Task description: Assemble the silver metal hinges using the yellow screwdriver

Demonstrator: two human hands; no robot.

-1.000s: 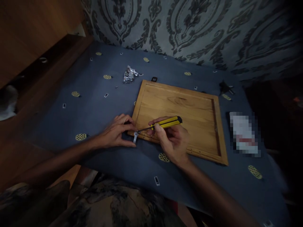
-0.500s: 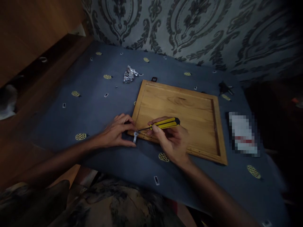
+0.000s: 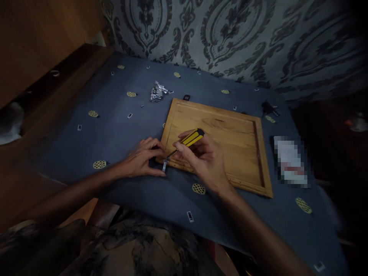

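Note:
My right hand [image 3: 205,159] grips a yellow-and-black screwdriver [image 3: 191,138], its shaft slanting down to the left. The tip meets a small metal hinge [image 3: 165,165] at the near left corner of a framed wooden panel [image 3: 218,134]. My left hand [image 3: 143,157] pinches around this hinge, with the thumb at its lower end and the fingers by the panel's corner. One arm of the hinge sticks out past the panel's near edge. Whether a screw sits under the tip is too small to tell.
Several metal hinges [image 3: 157,92] lie in a pile beyond the panel on a blue patterned cloth [image 3: 115,142]. A small black piece [image 3: 186,97] sits at the panel's far edge. Black items [image 3: 269,108] and a blurred-out package [image 3: 290,161] lie to the right. A patterned wall [image 3: 195,34] stands behind.
The screwdriver's handle has tilted up more steeply and swung left, my right hand rising with it. Its tip stays at the hinge. My left hand has hardly moved.

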